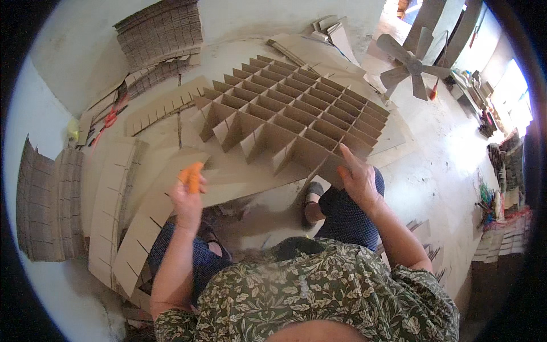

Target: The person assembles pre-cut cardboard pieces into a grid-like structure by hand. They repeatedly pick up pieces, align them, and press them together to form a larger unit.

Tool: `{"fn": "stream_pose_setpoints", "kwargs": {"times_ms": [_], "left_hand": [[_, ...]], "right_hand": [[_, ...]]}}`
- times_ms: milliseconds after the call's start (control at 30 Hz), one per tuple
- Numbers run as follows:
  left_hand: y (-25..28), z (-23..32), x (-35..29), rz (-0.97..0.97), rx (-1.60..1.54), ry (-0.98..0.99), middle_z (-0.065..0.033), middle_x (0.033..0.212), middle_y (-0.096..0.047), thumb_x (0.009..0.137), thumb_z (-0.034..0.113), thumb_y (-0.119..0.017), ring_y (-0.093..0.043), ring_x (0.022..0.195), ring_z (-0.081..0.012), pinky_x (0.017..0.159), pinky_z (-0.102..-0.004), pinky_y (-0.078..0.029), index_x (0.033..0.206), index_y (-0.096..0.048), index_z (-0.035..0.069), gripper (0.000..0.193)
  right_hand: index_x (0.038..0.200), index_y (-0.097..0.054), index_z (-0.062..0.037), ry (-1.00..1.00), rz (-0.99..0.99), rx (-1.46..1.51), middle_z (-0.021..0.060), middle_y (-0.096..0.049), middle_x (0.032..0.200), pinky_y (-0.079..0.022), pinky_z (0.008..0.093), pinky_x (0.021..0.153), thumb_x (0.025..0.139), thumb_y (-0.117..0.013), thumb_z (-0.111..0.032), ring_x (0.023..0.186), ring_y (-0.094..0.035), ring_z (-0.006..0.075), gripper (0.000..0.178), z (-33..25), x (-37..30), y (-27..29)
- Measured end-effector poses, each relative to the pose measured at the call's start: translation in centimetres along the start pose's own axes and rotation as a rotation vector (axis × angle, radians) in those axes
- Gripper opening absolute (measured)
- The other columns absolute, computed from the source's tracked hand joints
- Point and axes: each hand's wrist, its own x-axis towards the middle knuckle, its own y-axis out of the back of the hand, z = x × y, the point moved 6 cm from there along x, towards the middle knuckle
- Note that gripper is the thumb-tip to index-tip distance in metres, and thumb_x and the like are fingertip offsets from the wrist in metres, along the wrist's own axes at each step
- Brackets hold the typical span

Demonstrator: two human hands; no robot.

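Observation:
A cardboard divider grid (285,108) of interlocked slotted strips lies across the low worktop ahead of me, its near edge slightly overhanging. My right hand (358,181) is closed on the grid's near right corner, with the thumb on the inner side and an orange cover on one digit. Left of the grid and apart from it, my left hand (188,196) is raised, fingers curled together, with orange covers on the thumb and a finger. I see nothing between them. Below that hand a long slotted cardboard strip (145,242) slants toward my left knee.
Stacks of slotted cardboard strips stand at the left (51,199) and far left (162,34). Red-handled scissors (110,118) lie near the far stack. A standing fan (415,66) is at the far right. Piled cardboard and coloured scraps (501,211) line the right side.

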Motion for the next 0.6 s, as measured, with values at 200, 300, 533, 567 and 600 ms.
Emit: {"fn": "stream_pose_setpoints", "kwargs": {"times_ms": [200,300,533,567,600], "left_hand": [[4.2,-1.1,10.9,0.007,0.471,-0.147,-0.0053,0.087,-0.064,0.090,0.012,-0.058,-0.059,0.073,-0.0172,0.065,-0.0273,-0.047,0.110,-0.060,0.002,0.022],[3.6,-3.5,16.6,-0.046,0.777,-0.290,-0.0101,0.101,-0.064,0.088,0.016,-0.060,-0.060,0.091,-0.0282,0.078,-0.0333,-0.047,0.113,-0.059,0.002,0.029],[0.2,-11.1,27.5,-0.168,1.108,-0.207,-0.0099,0.138,-0.040,0.084,0.023,-0.063,-0.039,0.124,-0.0339,0.101,-0.0420,-0.036,0.130,-0.045,0.007,0.052],[-0.6,-11.1,28.0,-0.149,1.155,-0.255,-0.0089,0.141,-0.037,0.083,0.022,-0.064,-0.037,0.126,-0.0345,0.101,-0.0435,-0.035,0.132,-0.043,0.008,0.056],[-1.0,-11.6,28.7,-0.176,1.203,-0.222,-0.0085,0.140,-0.038,0.082,0.023,-0.064,-0.037,0.126,-0.0339,0.101,-0.0443,-0.035,0.130,-0.045,0.008,0.054]], "right_hand": [[0.132,-0.043,-0.0035,-0.155,0.159,0.323,0.0150,-0.064,0.080,-0.051,0.0310,0.063,0.077,-0.069,-0.002,0.070,-0.066,0.0242,0.061,1.4,-2.9,-2.2],[0.131,-0.045,-0.0028,-0.216,0.248,0.413,0.0065,-0.061,0.074,-0.047,0.0260,0.064,0.076,-0.068,0.002,0.068,-0.060,0.0148,0.059,1.3,-3.3,-2.5],[0.134,-0.040,-0.0018,-0.211,0.245,0.380,0.0076,-0.062,0.079,-0.047,0.0262,0.070,0.077,-0.067,0.003,0.074,-0.060,0.0151,0.064,1.8,-3.6,-3.5],[0.134,-0.039,-0.0016,-0.221,0.231,0.387,0.0075,-0.062,0.079,-0.048,0.0262,0.071,0.077,-0.066,0.004,0.075,-0.060,0.0152,0.064,1.9,-3.7,-3.6],[0.135,-0.039,-0.0015,-0.228,0.215,0.396,0.0074,-0.062,0.079,-0.048,0.0262,0.071,0.077,-0.066,0.004,0.076,-0.061,0.0154,0.064,2.0,-3.6,-3.7]]}}
